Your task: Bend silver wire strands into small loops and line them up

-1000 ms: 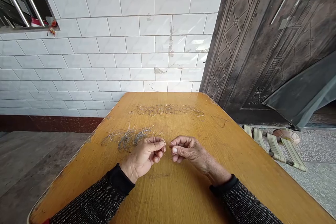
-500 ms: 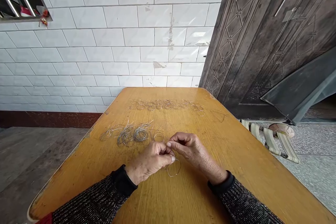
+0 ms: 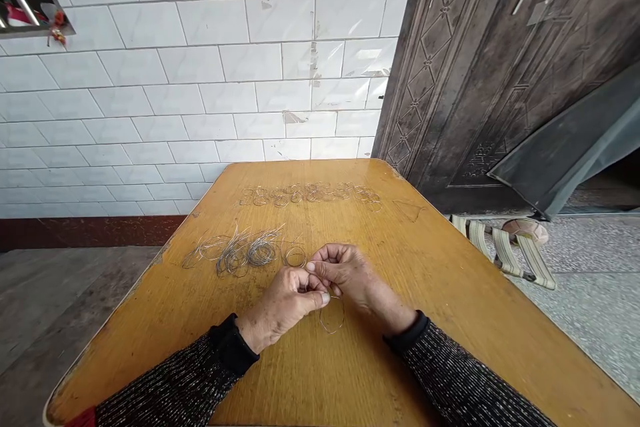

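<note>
A thin wire loop (image 3: 332,331) hangs below the fingertips of both hands, over the near middle of the wooden table (image 3: 440,340). My left hand (image 3: 285,303) pinches the wire between thumb and forefinger. Close against it, my right hand (image 3: 350,273) is closed in a pinch near the wire's upper part; the exact spot is hidden by the fingers. Just beyond my left hand lies a tangled bundle of silvery wire coils (image 3: 260,252), with a single ring of wire (image 3: 295,256) at its right end.
Farther back, a row of thin wire rings (image 3: 310,192) stretches across the table. A white tiled wall (image 3: 225,60) stands behind it. At right are a dark carved door (image 3: 480,67), a grey sheet (image 3: 565,147) and a striped strap seat (image 3: 505,251).
The camera view has shifted slightly. My right hand has moved a little nearer to the left one, over its fingertips. The wire loop still hangs from the fingers.
</note>
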`<state>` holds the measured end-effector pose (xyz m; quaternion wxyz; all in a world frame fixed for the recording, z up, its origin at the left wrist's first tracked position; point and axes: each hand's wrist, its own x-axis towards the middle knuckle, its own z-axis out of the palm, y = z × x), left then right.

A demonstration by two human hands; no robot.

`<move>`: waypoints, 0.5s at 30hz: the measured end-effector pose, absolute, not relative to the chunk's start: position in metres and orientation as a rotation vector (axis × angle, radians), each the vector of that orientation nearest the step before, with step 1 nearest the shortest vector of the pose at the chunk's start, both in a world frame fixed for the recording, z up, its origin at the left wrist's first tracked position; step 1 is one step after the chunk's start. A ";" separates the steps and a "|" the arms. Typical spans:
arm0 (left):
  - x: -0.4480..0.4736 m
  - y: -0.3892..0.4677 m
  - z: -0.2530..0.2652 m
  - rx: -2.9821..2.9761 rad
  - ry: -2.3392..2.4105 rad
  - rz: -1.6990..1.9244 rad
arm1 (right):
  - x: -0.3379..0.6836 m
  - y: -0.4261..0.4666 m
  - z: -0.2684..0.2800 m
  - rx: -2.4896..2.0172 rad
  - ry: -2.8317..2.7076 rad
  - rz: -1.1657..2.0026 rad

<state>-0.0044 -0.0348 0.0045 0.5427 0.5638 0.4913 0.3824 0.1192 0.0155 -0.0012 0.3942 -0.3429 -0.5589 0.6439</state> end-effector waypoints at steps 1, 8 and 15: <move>-0.006 -0.035 0.006 1.326 1.166 0.907 | 0.120 0.016 -0.001 -0.846 -1.412 1.631; -0.016 -0.027 0.011 1.298 1.212 1.132 | 0.130 0.016 0.009 -0.742 -1.579 1.564; -0.019 -0.024 0.007 1.106 1.107 1.129 | 0.125 0.017 0.002 -0.761 -1.500 1.582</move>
